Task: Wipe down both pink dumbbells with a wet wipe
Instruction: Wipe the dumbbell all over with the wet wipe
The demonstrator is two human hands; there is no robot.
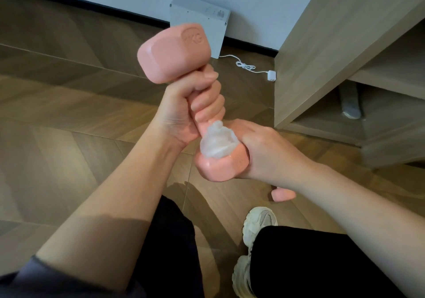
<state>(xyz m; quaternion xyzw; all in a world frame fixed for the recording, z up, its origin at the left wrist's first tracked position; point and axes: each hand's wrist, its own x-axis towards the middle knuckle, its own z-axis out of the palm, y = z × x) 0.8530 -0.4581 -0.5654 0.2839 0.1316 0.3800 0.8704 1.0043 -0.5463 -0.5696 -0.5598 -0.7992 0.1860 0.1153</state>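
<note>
A pink dumbbell [174, 51] is held upright in the air, its top head marked with a weight label. My left hand [184, 106] grips its handle just under the top head. My right hand [264, 150] wraps round the lower head and holds a crumpled white wet wipe [217, 142] against it, where the handle meets the head. The lower head looks wet and shiny. A second pink dumbbell [282, 195] lies on the floor below my right wrist, mostly hidden by my arm.
Wooden herringbone floor [69, 113] all around. A wooden shelf unit [333, 56] stands at the right. A white flat device [200, 21] leans on the wall with a white cable [247, 66] and plug. My white shoes [259, 221] are below.
</note>
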